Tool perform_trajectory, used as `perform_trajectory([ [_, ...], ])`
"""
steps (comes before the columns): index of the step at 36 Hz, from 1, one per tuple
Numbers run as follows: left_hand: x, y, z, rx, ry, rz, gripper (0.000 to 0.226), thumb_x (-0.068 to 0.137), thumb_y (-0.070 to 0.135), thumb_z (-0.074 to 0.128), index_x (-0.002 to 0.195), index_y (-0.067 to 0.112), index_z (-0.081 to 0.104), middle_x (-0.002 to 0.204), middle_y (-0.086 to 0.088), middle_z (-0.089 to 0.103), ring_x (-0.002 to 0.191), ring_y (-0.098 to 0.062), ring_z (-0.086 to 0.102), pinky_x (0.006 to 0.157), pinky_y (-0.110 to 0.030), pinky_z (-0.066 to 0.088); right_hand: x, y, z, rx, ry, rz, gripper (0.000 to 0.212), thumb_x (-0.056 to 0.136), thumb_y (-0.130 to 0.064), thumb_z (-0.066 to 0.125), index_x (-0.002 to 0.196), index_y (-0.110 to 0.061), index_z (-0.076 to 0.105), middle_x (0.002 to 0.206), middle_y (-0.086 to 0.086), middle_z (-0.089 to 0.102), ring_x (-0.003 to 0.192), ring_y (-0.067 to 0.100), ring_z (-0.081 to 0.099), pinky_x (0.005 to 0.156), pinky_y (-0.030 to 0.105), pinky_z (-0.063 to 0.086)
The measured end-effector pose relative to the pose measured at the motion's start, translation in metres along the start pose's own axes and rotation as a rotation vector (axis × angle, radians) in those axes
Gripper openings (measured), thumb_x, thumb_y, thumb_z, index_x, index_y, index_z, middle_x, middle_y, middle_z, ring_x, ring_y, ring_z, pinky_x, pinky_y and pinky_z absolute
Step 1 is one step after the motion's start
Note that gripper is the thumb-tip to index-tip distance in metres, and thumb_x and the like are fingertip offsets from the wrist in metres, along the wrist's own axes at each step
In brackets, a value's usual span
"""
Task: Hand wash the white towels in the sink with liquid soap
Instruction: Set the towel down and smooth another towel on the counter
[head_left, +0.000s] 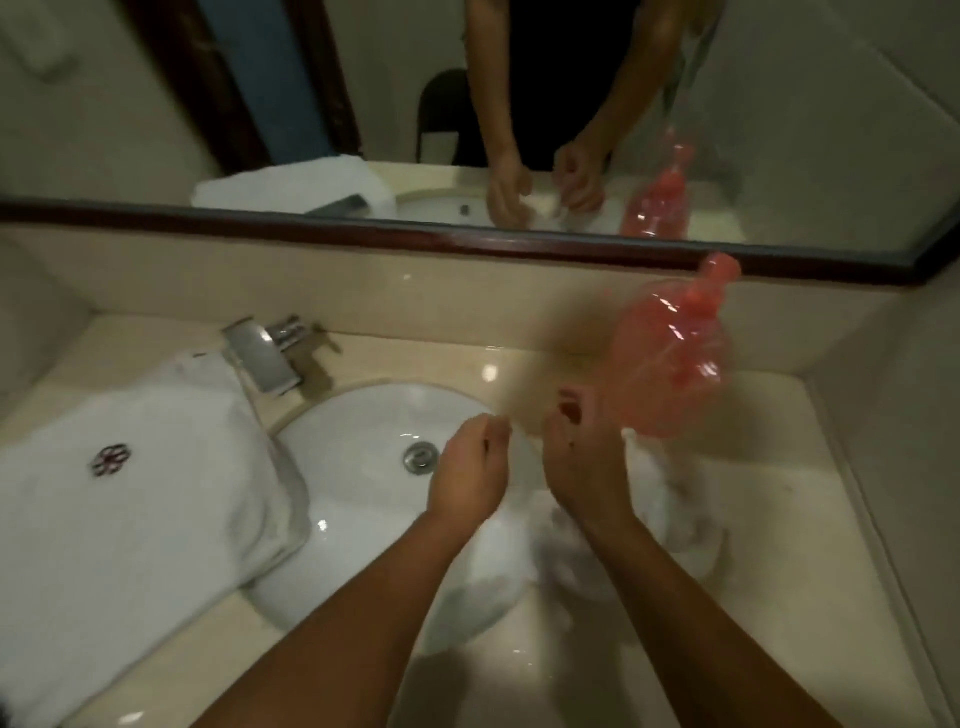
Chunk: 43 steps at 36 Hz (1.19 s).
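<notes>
Our forearms reach in from 6 o'clock above the white towel bunched in the sink. Left hand and right hand hover with fingers curled; we cannot tell what they pinch. Soap bottle stands at 1 o'clock, nearer the right hand.

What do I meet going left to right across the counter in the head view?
folded white towel → faucet → sink drain → left hand → right hand → pink soap bottle
</notes>
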<state>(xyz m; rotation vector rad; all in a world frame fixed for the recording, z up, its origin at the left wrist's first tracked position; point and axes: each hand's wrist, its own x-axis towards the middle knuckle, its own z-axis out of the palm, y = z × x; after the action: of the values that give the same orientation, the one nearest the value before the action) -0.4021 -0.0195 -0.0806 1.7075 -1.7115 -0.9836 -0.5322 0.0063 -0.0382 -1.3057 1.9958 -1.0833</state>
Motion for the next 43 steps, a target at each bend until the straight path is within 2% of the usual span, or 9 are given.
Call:
perform_trajectory([
  [4, -0.009, -0.050, -0.075, -0.010, 0.194, -0.044, 0.039, 0.114, 0.033, 0.038, 0.100, 0.014, 0.069, 0.098, -0.002, 0.069, 0.092, -0.019, 0.064, 0.086, -0.039, 0.051, -0.011, -0.051, 0.058, -0.015, -0.343, -0.080, 0.029, 0.111, -0.028, 0.054, 0.138, -0.019, 0.059, 0.121, -0.003, 0.063, 0.104, 0.012, 0.061, 0.089, 0.028, 0.048],
  [8, -0.026, -0.102, -0.142, 0.070, 0.303, -0.148, 0.041, 0.114, 0.035, 0.037, 0.105, 0.013, 0.070, 0.104, -0.003, 0.069, 0.098, -0.019, 0.064, 0.088, -0.036, 0.048, -0.031, -0.082, 0.124, -0.095, -0.607, -0.120, 0.029, 0.111, -0.032, 0.053, 0.136, -0.021, 0.062, 0.126, 0.002, 0.070, 0.110, 0.017, 0.066, 0.097, 0.032, 0.052],
  [12, -0.048, -0.154, -0.196, 0.155, 0.417, -0.173, 0.045, 0.112, 0.041, 0.036, 0.104, 0.015, 0.071, 0.101, -0.001, 0.070, 0.093, -0.020, 0.066, 0.085, -0.033, 0.049, -0.055, -0.109, 0.193, -0.182, -0.763, -0.201, 0.024, 0.110, -0.030, 0.052, 0.127, -0.019, 0.066, 0.117, -0.004, 0.070, 0.106, 0.015, 0.065, 0.078, 0.021, 0.040],
  [16, -0.053, -0.215, -0.242, 0.249, 0.534, -0.189, 0.045, 0.107, 0.041, 0.038, 0.100, 0.014, 0.073, 0.097, -0.004, 0.073, 0.089, -0.027, 0.069, 0.083, -0.044, 0.056, -0.075, -0.136, 0.259, -0.179, -0.871, -0.197, 0.029, 0.108, -0.026, 0.057, 0.133, -0.016, 0.066, 0.126, 0.002, 0.071, 0.109, 0.016, 0.065, 0.086, 0.021, 0.039],
  [22, -0.028, -0.284, -0.312, 0.399, 0.571, -0.236, 0.054, 0.106, 0.042, 0.028, 0.108, 0.012, 0.073, 0.107, -0.009, 0.073, 0.097, -0.035, 0.067, 0.089, -0.046, 0.049, -0.076, -0.180, 0.351, -0.208, -0.888, -0.200, 0.034, 0.108, -0.025, 0.056, 0.140, -0.018, 0.062, 0.133, 0.007, 0.067, 0.119, 0.023, 0.065, 0.099, 0.029, 0.046],
  [25, -0.005, -0.313, -0.346, 0.463, 0.535, -0.308, 0.065, 0.103, 0.050, 0.021, 0.127, 0.015, 0.071, 0.133, -0.008, 0.068, 0.123, -0.033, 0.062, 0.104, -0.048, 0.041, -0.062, -0.201, 0.392, -0.246, -0.842, -0.251, 0.038, 0.109, -0.022, 0.055, 0.146, -0.017, 0.059, 0.142, 0.010, 0.061, 0.131, 0.026, 0.058, 0.104, 0.029, 0.041],
  [29, 0.022, -0.345, -0.382, 0.540, 0.435, -0.405, 0.066, 0.108, 0.056, 0.021, 0.158, 0.022, 0.048, 0.167, -0.007, 0.041, 0.155, -0.028, 0.033, 0.124, -0.046, 0.023, -0.042, -0.222, 0.441, -0.344, -0.770, -0.372, 0.043, 0.108, -0.021, 0.056, 0.150, -0.015, 0.057, 0.153, 0.012, 0.056, 0.143, 0.032, 0.046, 0.120, 0.039, 0.031],
  [35, 0.043, -0.376, -0.396, 0.574, 0.283, -0.485, 0.066, 0.111, 0.054, 0.023, 0.169, 0.023, 0.022, 0.178, -0.005, 0.013, 0.163, -0.026, 0.009, 0.130, -0.047, 0.011, -0.027, -0.229, 0.483, -0.519, -0.769, -0.450, 0.045, 0.108, -0.036, 0.054, 0.151, -0.025, 0.055, 0.161, 0.006, 0.046, 0.151, 0.031, 0.035, 0.123, 0.045, 0.026],
  [43, 0.037, -0.380, -0.386, 0.613, 0.486, -0.372, 0.057, 0.104, 0.051, 0.033, 0.134, 0.015, 0.063, 0.136, -0.014, 0.061, 0.130, -0.034, 0.053, 0.111, -0.050, 0.038, -0.040, -0.196, 0.481, -0.560, -0.734, -0.550, 0.043, 0.108, -0.035, 0.056, 0.149, -0.024, 0.059, 0.167, 0.010, 0.039, 0.156, 0.035, 0.029, 0.125, 0.053, 0.021],
])
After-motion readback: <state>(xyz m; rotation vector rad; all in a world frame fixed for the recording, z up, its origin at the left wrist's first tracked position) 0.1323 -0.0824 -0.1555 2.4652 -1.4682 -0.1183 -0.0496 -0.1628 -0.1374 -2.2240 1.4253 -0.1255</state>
